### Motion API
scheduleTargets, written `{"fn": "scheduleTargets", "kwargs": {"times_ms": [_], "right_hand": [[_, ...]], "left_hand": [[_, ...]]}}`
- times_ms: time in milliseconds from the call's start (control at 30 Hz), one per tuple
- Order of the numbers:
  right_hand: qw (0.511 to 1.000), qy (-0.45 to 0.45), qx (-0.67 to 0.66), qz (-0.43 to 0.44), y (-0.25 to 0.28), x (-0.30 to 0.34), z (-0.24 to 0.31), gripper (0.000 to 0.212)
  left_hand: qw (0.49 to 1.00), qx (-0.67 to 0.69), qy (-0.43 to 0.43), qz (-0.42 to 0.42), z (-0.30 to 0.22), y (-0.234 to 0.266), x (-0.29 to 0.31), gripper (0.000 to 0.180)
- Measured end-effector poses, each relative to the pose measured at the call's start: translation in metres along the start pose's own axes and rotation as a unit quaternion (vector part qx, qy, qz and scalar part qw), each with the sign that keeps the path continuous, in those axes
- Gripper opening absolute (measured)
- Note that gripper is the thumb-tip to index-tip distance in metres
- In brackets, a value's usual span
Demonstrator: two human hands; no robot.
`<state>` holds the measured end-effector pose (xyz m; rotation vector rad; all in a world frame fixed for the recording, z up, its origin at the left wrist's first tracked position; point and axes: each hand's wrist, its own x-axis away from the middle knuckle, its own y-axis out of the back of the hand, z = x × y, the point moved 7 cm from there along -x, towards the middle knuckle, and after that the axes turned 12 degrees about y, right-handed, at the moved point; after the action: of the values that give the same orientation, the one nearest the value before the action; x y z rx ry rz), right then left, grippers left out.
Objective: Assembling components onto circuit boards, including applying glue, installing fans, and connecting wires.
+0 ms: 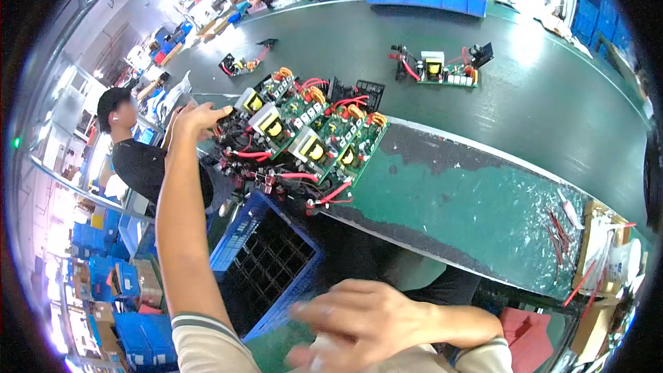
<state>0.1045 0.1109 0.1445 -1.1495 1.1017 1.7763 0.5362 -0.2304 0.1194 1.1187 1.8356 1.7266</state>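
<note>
The boards (314, 131) were bunched at the left end of the worktop (449, 197), their black ends and red wires (298, 176) crowded at or over its near edge, with the crate (224, 242) lower down. The left hand (197, 121) was set at the leftmost board; whether anything was pinched by its grip could not be told, as the fingertips were partly hidden. The right hand (359, 314) was held low, off the near edge, its grip loosely spread and blurred, with nothing seen in it. A board was judged best taken by its firm rim, not by the wires, which looked easily snagged on neighbours. Steadying of the bunch by the second hand seemed advisable, since a board could have been tugged off the near edge.
</note>
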Motion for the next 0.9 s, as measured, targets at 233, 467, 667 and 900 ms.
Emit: {"fn": "scheduleTargets", "kwargs": {"times_ms": [233,467,667,900], "right_hand": [[0.925,-0.302,0.227,0.048,0.04,0.127,-0.011,0.045],[0.794,-0.508,0.319,-0.104,0.086,0.216,0.02,0.047],[0.767,-0.46,0.436,-0.103,0.112,0.258,-0.009,0.04],[0.821,-0.382,0.423,0.018,0.1,0.199,-0.041,0.045]], "left_hand": [[0.996,0.018,0.04,0.079,-0.051,-0.054,-0.046,0.087],[0.99,-0.121,0.045,0.057,-0.082,-0.062,-0.055,0.072],[0.964,-0.25,0.087,0.03,-0.083,-0.063,-0.034,0.081],[0.995,-0.056,-0.068,0.049,-0.112,-0.065,-0.025,0.054]]}}
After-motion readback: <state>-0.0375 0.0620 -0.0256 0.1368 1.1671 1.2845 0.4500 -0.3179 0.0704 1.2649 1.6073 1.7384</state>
